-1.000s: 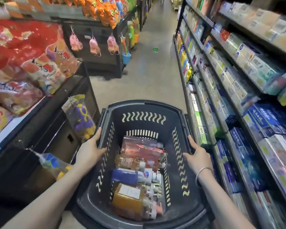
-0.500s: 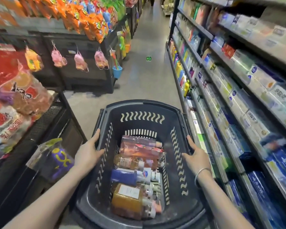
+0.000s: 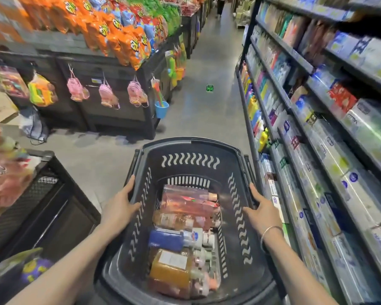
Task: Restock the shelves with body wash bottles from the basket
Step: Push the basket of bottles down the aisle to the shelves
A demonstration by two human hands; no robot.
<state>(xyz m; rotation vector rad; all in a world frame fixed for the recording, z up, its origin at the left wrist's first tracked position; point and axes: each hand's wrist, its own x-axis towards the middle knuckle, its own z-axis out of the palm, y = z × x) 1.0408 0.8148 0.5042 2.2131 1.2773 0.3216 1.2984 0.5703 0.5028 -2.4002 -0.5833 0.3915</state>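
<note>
The aisle floor (image 3: pixel 209 119) ahead of the basket (image 3: pixel 190 148) lies open, with only a small green object (image 3: pixel 209 88) on it farther on. To the right the shelves (image 3: pixel 317 133) run close beside the basket rim, packed with boxes. To the left a dark display stand (image 3: pixel 59 208) juts in near the left hand (image 3: pixel 121 208), and hanging toy bags (image 3: pixel 107 95) and a blue cup (image 3: pixel 161 108) line the snack display beyond
</note>
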